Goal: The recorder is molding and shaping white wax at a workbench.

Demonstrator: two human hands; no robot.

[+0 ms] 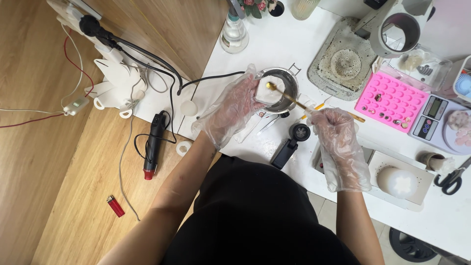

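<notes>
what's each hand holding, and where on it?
Left hand: white block, gripped at its near edge over the metal pot. Right hand: gold spoon, by the handle end.

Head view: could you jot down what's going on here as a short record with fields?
Setting: white table beside a wooden floor
Left hand: gloved, holds a white block over a small metal pot
Right hand: gloved, holds a gold spoon with its tip on the block
Near right: pink mould, scale, scissors
On floor: heat gun, red lighter
</notes>
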